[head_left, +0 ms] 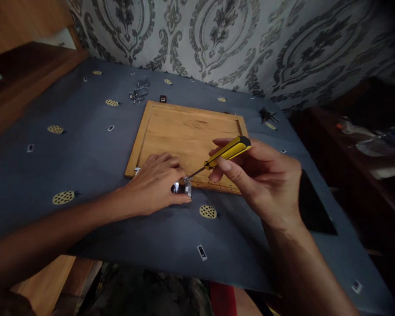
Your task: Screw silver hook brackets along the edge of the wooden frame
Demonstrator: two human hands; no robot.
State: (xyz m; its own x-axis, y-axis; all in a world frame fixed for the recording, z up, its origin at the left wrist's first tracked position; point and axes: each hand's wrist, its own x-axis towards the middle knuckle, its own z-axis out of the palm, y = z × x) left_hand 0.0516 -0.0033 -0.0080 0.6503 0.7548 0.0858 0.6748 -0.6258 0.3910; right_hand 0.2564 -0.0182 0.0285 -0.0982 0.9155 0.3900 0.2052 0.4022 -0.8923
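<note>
Metal fitting [188,188], shiny and small, sits at the near edge of the wooden board [181,131], roughly mid-edge, part of it projecting past the wood. Left hand [158,184] lies over the board's edge, thumb and forefinger pinching the fitting from either side, seemingly to brace it. Right hand [266,180] pinches the yellow-and-black handle of the screwdriver [228,153] between thumb and fingers; the shaft slants down to the left, its tip at the fitting. Progress: judged partway, with the fitting in position and the tool on it, but not finished while the fitting needs holding. Driving in or backing out a screw: cannot tell from one view. Small holes [220,185] along the near edge, right of the fitting, look unfilled; whether they are to be used is unclear. A bright piece [137,170] shows at the board's near left corner, mostly behind the left hand; possibly a second fitting, state unknown. Farther out, on the blue table cover [95,162], loose metal bits [138,92] lie beyond the board's far left corner, count and kind too small to read. Hard to make out: the screw head, hidden at the tip; the fitting's far side, behind the fingers; the dark object [267,115] at far right, shape unclear; a black flat thing [316,206], partly covered by the right wrist.
</note>
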